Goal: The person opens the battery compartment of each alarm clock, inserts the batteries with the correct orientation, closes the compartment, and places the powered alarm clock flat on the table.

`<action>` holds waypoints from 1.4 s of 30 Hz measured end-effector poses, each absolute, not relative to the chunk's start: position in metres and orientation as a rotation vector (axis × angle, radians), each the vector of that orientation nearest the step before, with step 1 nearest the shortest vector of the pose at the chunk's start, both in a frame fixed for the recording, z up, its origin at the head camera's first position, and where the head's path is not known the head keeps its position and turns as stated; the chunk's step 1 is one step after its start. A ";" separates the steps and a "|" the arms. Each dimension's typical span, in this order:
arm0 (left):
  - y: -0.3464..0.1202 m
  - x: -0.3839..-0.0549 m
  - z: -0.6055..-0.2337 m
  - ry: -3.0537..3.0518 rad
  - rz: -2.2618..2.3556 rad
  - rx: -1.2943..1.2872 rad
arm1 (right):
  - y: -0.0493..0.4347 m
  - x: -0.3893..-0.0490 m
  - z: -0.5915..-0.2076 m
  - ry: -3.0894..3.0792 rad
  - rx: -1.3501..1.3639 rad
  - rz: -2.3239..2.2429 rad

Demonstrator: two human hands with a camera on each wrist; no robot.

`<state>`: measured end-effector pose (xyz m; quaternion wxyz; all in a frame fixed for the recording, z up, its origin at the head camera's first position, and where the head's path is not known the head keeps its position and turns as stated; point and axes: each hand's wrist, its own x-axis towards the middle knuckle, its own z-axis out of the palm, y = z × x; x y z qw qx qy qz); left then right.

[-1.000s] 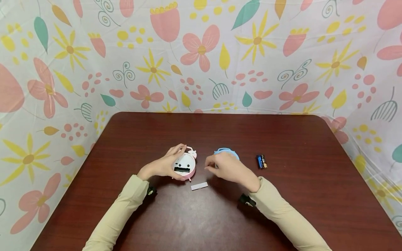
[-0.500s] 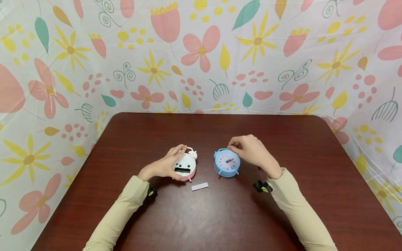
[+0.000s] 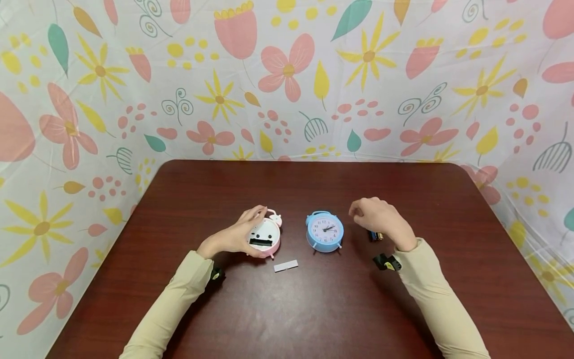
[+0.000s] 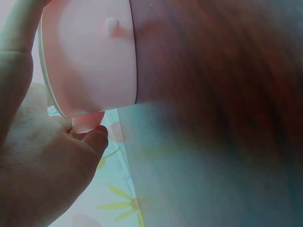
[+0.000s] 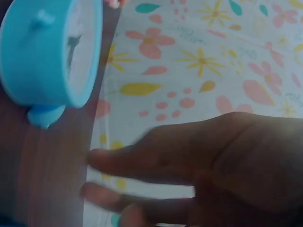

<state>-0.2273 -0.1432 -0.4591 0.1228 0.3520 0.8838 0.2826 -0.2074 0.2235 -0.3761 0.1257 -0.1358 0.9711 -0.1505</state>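
Note:
My left hand [image 3: 237, 236] grips a pink alarm clock [image 3: 274, 244] by its sides, thumb below and fingers at the top. The clock's white back faces up, with a dark battery slot uncovered. In the left wrist view the pink casing [image 4: 90, 56] fills the upper left. My right hand [image 3: 381, 218] is over the table right of a blue alarm clock [image 3: 325, 242], holding nothing, its fingers loosely bent and apart in the right wrist view. Just under that hand lie batteries [image 3: 375, 236], partly hidden by it. A small white battery cover [image 3: 285, 266] lies below the pink clock.
The blue clock stands face up on its feet between the two hands. The dark reddish-brown table [image 3: 287, 319] reaches back to a flower-printed cloth [image 3: 287, 119] hanging behind and at the sides.
My right hand has moved right, from over the blue clock, past its top edge, to near the batteries. The blue clock's face came into view. My left hand keeps its grip on the pink clock.

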 end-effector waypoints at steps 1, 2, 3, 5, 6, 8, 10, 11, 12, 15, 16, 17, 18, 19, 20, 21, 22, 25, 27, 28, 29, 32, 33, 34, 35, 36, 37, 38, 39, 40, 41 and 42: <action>-0.143 -0.227 -0.459 2.580 0.823 1.032 | 0.225 -0.208 -0.377 2.799 -0.383 -0.388; -0.144 -0.227 -0.460 2.580 0.821 1.034 | 0.227 -0.208 -0.378 2.773 -0.371 -0.344; -0.144 -0.227 -0.460 2.581 0.822 1.037 | 0.229 -0.208 -0.379 2.756 -0.365 -0.304; -0.144 -0.228 -0.460 2.583 0.821 1.048 | 0.231 -0.209 -0.383 2.741 -0.353 -0.248; -0.144 -0.228 -0.460 2.585 0.822 1.057 | 0.233 -0.209 -0.385 2.739 -0.343 -0.227; -0.144 -0.229 -0.460 2.588 0.817 1.063 | 0.236 -0.210 -0.391 2.729 -0.327 -0.196; -0.144 -0.229 -0.460 2.584 0.818 1.057 | 0.238 -0.211 -0.397 2.722 -0.314 -0.191; -0.145 -0.228 -0.460 2.581 0.824 1.047 | 0.239 -0.211 -0.400 2.719 -0.315 -0.192; -0.145 -0.227 -0.459 2.577 0.827 1.035 | 0.240 -0.212 -0.403 2.721 -0.323 -0.198; -0.145 -0.226 -0.459 2.565 0.837 1.005 | 0.242 -0.212 -0.410 2.733 -0.341 -0.209; -0.146 -0.226 -0.459 2.564 0.840 1.004 | 0.242 -0.211 -0.411 2.738 -0.347 -0.211; -0.146 -0.226 -0.459 2.562 0.843 1.003 | 0.242 -0.211 -0.412 2.741 -0.349 -0.211; -0.146 -0.226 -0.459 2.562 0.842 1.006 | 0.243 -0.211 -0.413 2.740 -0.343 -0.213; -0.146 -0.226 -0.459 2.561 0.843 1.009 | 0.243 -0.211 -0.413 2.738 -0.338 -0.214; -0.146 -0.226 -0.460 2.560 0.845 1.010 | 0.244 -0.211 -0.414 2.737 -0.332 -0.219; -0.145 -0.226 -0.460 2.561 0.846 1.014 | 0.244 -0.211 -0.415 2.738 -0.330 -0.219; -0.145 -0.227 -0.460 2.563 0.846 1.016 | 0.244 -0.211 -0.415 2.733 -0.324 -0.223; -0.145 -0.227 -0.461 2.568 0.849 1.022 | 0.245 -0.211 -0.416 2.723 -0.300 -0.232; -0.144 -0.227 -0.461 2.566 0.848 1.027 | 0.246 -0.211 -0.417 2.721 -0.296 -0.219; -0.144 -0.227 -0.461 2.564 0.846 1.028 | 0.247 -0.211 -0.417 2.719 -0.291 -0.214; -0.143 -0.227 -0.461 2.561 0.842 1.029 | 0.247 -0.211 -0.417 2.720 -0.291 -0.204; -0.143 -0.227 -0.462 2.553 0.833 1.028 | 0.249 -0.212 -0.418 2.731 -0.302 -0.175; -0.144 -0.227 -0.462 2.552 0.834 1.025 | 0.249 -0.212 -0.419 2.739 -0.307 -0.169; -0.144 -0.227 -0.462 2.553 0.833 1.020 | 0.250 -0.212 -0.419 2.746 -0.310 -0.166; -0.144 -0.227 -0.462 2.551 0.837 1.017 | 0.250 -0.213 -0.419 2.755 -0.314 -0.163; -0.144 -0.227 -0.462 2.548 0.846 1.012 | 0.250 -0.213 -0.418 2.770 -0.321 -0.165; -0.144 -0.227 -0.462 2.547 0.853 1.006 | 0.250 -0.214 -0.418 2.789 -0.332 -0.163; -0.145 -0.227 -0.461 2.544 0.860 0.999 | 0.250 -0.214 -0.418 2.809 -0.337 -0.167; -0.145 -0.227 -0.461 2.540 0.863 0.996 | 0.249 -0.214 -0.417 2.829 -0.344 -0.173; -0.145 -0.227 -0.461 2.539 0.864 0.996 | 0.249 -0.215 -0.417 2.850 -0.348 -0.188; -0.145 -0.227 -0.461 2.536 0.869 0.994 | 0.249 -0.215 -0.416 2.871 -0.352 -0.210; -0.145 -0.227 -0.461 2.534 0.871 0.992 | 0.249 -0.215 -0.415 2.892 -0.353 -0.242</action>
